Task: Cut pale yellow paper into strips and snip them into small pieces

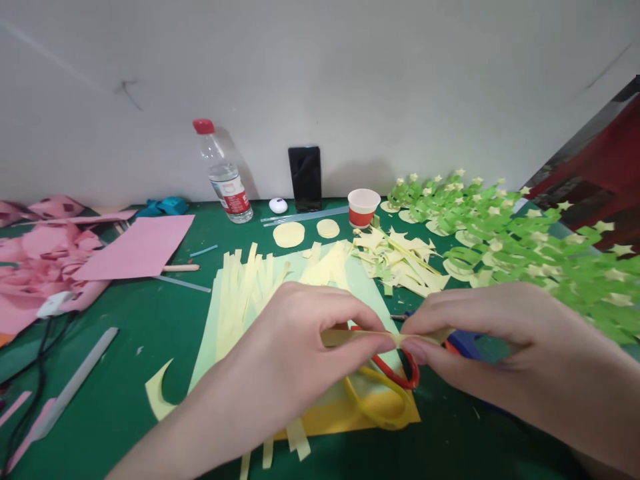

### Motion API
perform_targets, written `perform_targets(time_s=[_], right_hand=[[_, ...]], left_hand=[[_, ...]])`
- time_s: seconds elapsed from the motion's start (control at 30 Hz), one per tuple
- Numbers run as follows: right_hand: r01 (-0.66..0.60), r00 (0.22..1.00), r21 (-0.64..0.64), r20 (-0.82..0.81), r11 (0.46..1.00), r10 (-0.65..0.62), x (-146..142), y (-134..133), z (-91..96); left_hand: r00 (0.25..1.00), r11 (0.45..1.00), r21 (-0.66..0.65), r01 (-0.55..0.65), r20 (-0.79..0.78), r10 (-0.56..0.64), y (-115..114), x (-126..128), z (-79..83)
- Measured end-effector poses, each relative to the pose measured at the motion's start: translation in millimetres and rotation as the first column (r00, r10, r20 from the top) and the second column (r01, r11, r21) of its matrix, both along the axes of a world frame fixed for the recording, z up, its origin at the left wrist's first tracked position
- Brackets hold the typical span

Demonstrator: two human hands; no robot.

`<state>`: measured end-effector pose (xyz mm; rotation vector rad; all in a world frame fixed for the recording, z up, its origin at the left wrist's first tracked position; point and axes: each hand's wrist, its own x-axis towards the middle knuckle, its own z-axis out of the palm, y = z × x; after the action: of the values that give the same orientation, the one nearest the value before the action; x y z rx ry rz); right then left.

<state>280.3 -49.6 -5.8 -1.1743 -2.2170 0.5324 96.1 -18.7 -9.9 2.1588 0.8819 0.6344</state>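
Both my hands pinch one thin yellow paper strip [395, 337] low in the middle of the view. My left hand [295, 347] grips its left part between thumb and fingers. My right hand [505, 340] grips its right part, fingertips nearly touching the left ones. Under the hands lie scissors with a red handle [400, 373] and a yellow handle [377, 407], on a yellow sheet [335, 413]. Several cut yellow strips [245, 280] lie on a pale green sheet [365, 287] just beyond.
On the green mat [150, 320]: pink paper [135, 250] and pink scraps at the left, a water bottle [225, 177], a black phone [305, 177], a small cup [363, 207], yellow discs [289, 234], yellow offcuts [400, 260], green paper plants [525, 247] at the right, glue sticks [75, 383].
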Motion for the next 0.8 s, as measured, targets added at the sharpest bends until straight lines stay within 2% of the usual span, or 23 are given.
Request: perform_targets(time_s=[0.2, 0.33, 0.4, 0.57, 0.63, 0.8], right_hand=[[0.08, 0.996, -0.041, 0.03, 0.996, -0.079, -2, 0, -4.3], [0.131, 0.991, -0.094, -0.006, 0.987, -0.132, -2, -2, -6.4], [0.151, 0.986, -0.122, -0.052, 0.981, -0.158, 0, -2, -6.0], [0.176, 0.968, -0.224, -0.136, 0.959, -0.21, 12, 3, 0.6], [0.188, 0.966, -0.275, -0.122, 0.943, -0.229, 18, 6, 4.6], [0.148, 0.985, -0.377, -0.029, 0.914, -0.171, 25, 8, 12.1]], left_hand=[[0.999, 0.999, -0.03, -0.028, -0.025, 0.027, 1, -4, -7.7], [0.998, 0.987, -0.147, -0.069, -0.015, 0.067, 3, -5, -2.9], [0.996, 0.963, -0.254, -0.089, 0.005, 0.093, 5, -6, 2.5], [0.979, 0.853, -0.513, -0.097, 0.105, 0.174, 17, -18, 13.1], [0.968, 0.834, -0.545, -0.08, 0.156, 0.194, 22, -23, 14.1], [0.94, 0.833, -0.551, -0.049, 0.255, 0.224, 25, -26, 13.3]])
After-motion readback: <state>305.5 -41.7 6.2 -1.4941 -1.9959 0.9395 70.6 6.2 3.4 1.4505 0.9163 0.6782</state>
